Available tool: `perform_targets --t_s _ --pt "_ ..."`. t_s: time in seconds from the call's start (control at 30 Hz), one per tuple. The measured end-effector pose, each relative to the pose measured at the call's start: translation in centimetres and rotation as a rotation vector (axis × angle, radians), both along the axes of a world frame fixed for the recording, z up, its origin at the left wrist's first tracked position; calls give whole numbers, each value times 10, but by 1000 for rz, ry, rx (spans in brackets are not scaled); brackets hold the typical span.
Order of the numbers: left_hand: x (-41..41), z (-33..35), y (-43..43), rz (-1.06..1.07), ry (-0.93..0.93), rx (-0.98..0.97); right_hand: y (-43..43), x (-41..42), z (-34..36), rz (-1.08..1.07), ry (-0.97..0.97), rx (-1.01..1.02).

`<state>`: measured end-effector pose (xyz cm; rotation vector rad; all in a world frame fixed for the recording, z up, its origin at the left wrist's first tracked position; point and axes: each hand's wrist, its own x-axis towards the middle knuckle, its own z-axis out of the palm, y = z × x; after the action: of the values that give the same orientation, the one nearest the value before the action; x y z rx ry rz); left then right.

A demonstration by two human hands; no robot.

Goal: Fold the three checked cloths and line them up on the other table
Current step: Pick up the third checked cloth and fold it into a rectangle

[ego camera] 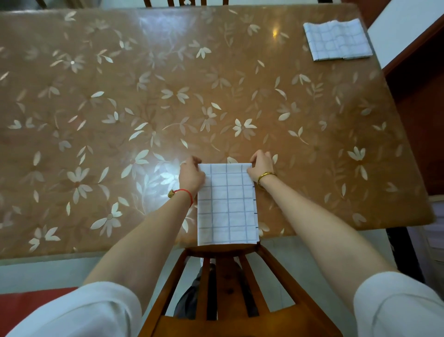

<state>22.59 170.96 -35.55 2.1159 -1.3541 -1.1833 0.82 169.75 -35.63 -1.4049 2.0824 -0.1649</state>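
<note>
A white cloth with thin blue checks [227, 205] lies folded into a narrow upright rectangle at the near edge of the table, its near end reaching just over the edge. My left hand [191, 174] pinches its far left corner. My right hand [260, 166] pinches its far right corner. A second checked cloth [337, 41] lies folded into a flat rectangle at the far right corner of the table. A third cloth does not show in this view.
The table [168, 96] has a glossy brown cover printed with pale flowers. A wooden chair back [225, 283] stands right below the cloth, between my arms. Another chair [185, 3] shows at the far edge. A red-brown floor [418, 101] lies to the right.
</note>
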Motion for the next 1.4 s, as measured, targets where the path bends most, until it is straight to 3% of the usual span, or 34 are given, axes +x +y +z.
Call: perform_targets --t_s 0.37,0.53,0.63,0.77,1.1,1.17,1.27,1.4 --pt "-5 15 -2 -293 -180 -83 -8 4 9 173 83 81" --pt "-3 16 -5 -361 -267 -118 -6 5 11 190 -13 55" --pt "-4 16 -5 -391 -277 -138 -4 5 12 94 -165 20" --pt "-2 17 -4 -372 -234 -110 0 1 19 21 -311 -3" --pt "9 13 -9 -196 -204 -69 4 -4 25 -37 -403 -51" --pt "10 15 -10 -93 -99 -70 5 -5 24 -85 -437 -57" --pt "8 21 -9 64 211 -69 8 -5 22 -118 -475 -22" --pt "10 28 -8 106 415 -108 13 -3 24 -116 -404 -37"
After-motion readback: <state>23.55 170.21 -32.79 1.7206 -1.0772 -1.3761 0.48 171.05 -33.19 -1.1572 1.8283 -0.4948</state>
